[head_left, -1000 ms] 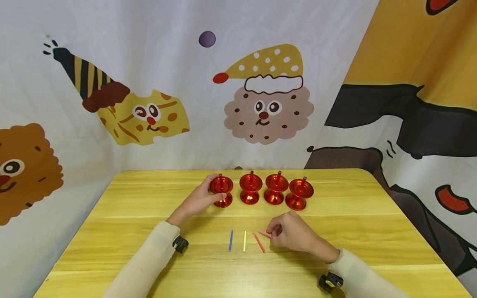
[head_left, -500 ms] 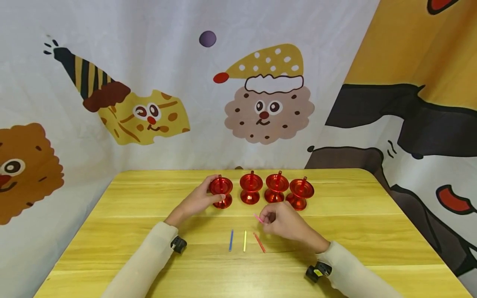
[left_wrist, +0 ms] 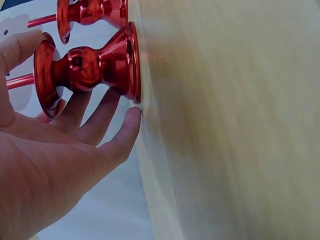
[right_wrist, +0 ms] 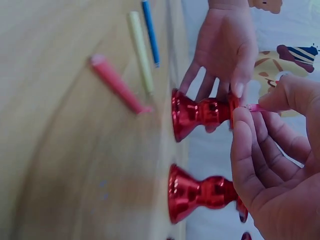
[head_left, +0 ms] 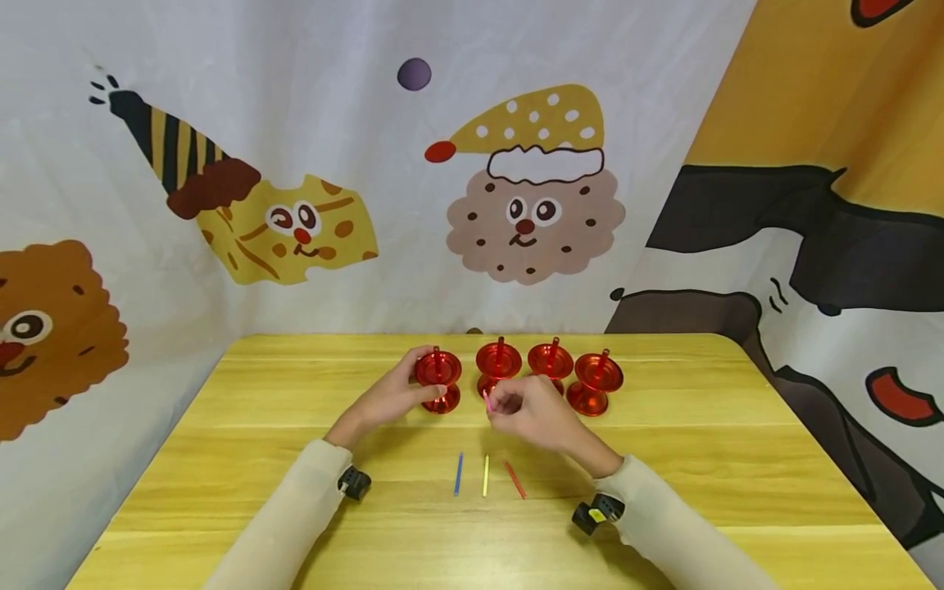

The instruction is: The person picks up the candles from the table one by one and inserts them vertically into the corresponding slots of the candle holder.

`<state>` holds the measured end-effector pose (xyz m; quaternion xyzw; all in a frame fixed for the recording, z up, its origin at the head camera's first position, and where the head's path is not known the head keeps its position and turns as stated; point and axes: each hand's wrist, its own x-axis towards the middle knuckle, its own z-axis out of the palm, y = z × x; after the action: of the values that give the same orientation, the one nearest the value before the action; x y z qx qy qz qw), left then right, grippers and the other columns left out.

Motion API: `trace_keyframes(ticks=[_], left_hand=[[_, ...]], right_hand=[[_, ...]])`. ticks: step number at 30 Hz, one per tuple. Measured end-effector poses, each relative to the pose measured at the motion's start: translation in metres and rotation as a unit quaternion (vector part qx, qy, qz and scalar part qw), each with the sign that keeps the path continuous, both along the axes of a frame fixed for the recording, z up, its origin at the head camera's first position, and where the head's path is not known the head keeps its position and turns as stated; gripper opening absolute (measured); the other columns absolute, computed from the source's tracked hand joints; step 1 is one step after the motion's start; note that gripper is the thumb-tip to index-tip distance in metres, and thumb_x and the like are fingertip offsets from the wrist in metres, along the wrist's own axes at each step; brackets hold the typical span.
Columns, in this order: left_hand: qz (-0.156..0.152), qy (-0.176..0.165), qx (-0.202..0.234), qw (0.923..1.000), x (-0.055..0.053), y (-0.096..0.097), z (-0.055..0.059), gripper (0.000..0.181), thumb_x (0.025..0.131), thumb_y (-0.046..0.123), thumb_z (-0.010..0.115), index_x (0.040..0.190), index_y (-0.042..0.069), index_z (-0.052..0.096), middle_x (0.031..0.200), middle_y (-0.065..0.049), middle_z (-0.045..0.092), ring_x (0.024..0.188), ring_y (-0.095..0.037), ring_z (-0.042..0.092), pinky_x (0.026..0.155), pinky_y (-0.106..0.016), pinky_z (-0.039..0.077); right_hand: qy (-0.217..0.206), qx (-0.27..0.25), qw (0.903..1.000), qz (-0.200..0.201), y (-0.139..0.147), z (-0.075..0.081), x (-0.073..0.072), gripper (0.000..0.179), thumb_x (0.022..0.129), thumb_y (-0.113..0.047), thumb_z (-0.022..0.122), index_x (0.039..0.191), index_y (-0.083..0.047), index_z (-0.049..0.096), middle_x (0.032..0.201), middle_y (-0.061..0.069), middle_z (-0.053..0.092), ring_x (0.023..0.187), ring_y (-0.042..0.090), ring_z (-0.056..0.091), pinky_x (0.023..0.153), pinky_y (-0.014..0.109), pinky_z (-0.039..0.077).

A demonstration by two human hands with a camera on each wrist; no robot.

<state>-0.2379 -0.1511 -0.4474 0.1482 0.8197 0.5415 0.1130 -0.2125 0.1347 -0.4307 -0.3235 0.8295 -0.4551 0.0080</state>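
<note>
My left hand (head_left: 389, 400) grips the leftmost red metallic candle holder (head_left: 446, 402), thumb at the dish rim and fingers round its far side. In the left wrist view, that candle holder (left_wrist: 85, 67) shows a flared base, a round dish and a thin red stem. Thumb and fingers of my right hand (head_left: 542, 415) pinch a small pink candle (right_wrist: 255, 107), raised over the table in front of the second candle holder (head_left: 498, 362). Blue (head_left: 459, 474), yellow (head_left: 485, 476) and red (head_left: 515, 480) candles lie on the table in front of the hands.
Two more red candle holders (head_left: 550, 360) (head_left: 599, 374) stand to the right in the row, one partly hidden by my right hand. The wooden table (head_left: 701, 467) ends at a cartoon-printed curtain (head_left: 413, 246) behind the holders.
My right hand has lifted the pink candle off the table and carried it forward and left, towards the leftmost holder. My left hand keeps its place on the candle holder.
</note>
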Motion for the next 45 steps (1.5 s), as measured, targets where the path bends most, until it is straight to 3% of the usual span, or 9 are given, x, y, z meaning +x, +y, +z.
trace_keyframes(ticks=[11, 24, 33, 45], left_hand=[[0.003, -0.006, 0.012, 0.9999, 0.003, 0.001, -0.002, 0.079, 0.106, 0.019, 0.074, 0.169, 0.003, 0.03, 0.154, -0.025, 0.059, 0.144, -0.041, 0.056, 0.118, -0.057, 0.046], [-0.01, 0.001, 0.007, 0.9999, 0.005, 0.001, 0.001, 0.078, 0.108, 0.02, 0.072, 0.169, 0.002, 0.028, 0.155, -0.025, 0.057, 0.142, -0.04, 0.057, 0.116, -0.056, 0.048], [-0.016, 0.001, 0.006, 0.9999, 0.004, 0.001, 0.002, 0.076, 0.108, 0.022, 0.071, 0.169, 0.003, 0.029, 0.154, -0.023, 0.059, 0.142, -0.039, 0.058, 0.118, -0.057, 0.046], [-0.01, 0.004, 0.008, 0.9999, 0.007, -0.002, 0.001, 0.075, 0.108, 0.022, 0.072, 0.168, 0.004, 0.03, 0.152, -0.023, 0.061, 0.141, -0.038, 0.059, 0.118, -0.058, 0.046]], right_hand=[[0.013, -0.057, 0.9982, -0.014, -0.031, 0.016, -0.017, 0.017, 0.087, 0.005, 0.08, 0.091, -0.011, 0.073, 0.083, -0.002, 0.071, 0.074, 0.016, 0.069, 0.069, 0.028, 0.059], [0.062, -0.062, 0.9935, -0.073, -0.062, 0.037, -0.034, 0.005, 0.097, -0.007, 0.077, 0.092, -0.009, 0.076, 0.087, -0.001, 0.077, 0.078, 0.014, 0.072, 0.073, 0.031, 0.059], [0.106, -0.077, 0.9865, -0.097, -0.075, 0.037, -0.044, 0.005, 0.099, -0.008, 0.077, 0.095, -0.006, 0.079, 0.09, 0.003, 0.08, 0.081, 0.018, 0.075, 0.075, 0.033, 0.064], [0.137, -0.044, 0.9868, -0.076, -0.084, 0.033, -0.051, 0.004, 0.099, -0.005, 0.076, 0.099, -0.003, 0.08, 0.094, 0.007, 0.08, 0.083, 0.02, 0.076, 0.076, 0.033, 0.064]])
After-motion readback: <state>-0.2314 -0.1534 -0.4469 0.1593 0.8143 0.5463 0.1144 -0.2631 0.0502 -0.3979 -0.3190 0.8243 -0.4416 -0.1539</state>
